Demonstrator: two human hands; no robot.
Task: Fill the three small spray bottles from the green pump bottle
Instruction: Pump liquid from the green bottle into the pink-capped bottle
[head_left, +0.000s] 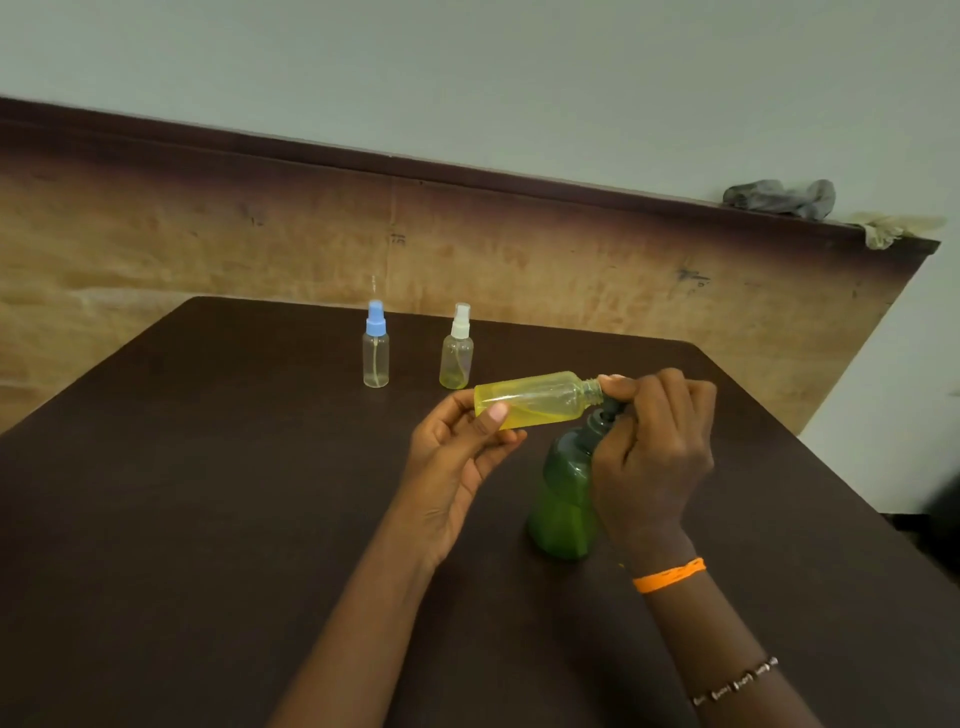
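Observation:
My left hand (457, 441) grips a yellow spray bottle (540, 397) with no cap, held almost level, its open neck pointing right at the pump nozzle. The green pump bottle (563, 499) stands upright on the dark table (208, 493). My right hand (657, 441) curls over its dark pump head, which is mostly hidden under the fingers. Farther back stand a clear spray bottle with a blue cap (375, 345) and a yellowish spray bottle with a white cap (457, 348), both upright.
A brown panel (260, 234) rises behind the table against a pale wall. A grey rag (779, 197) and a pale glove (893, 228) lie on the panel's top edge at the far right. The table's right edge runs diagonally near my right arm.

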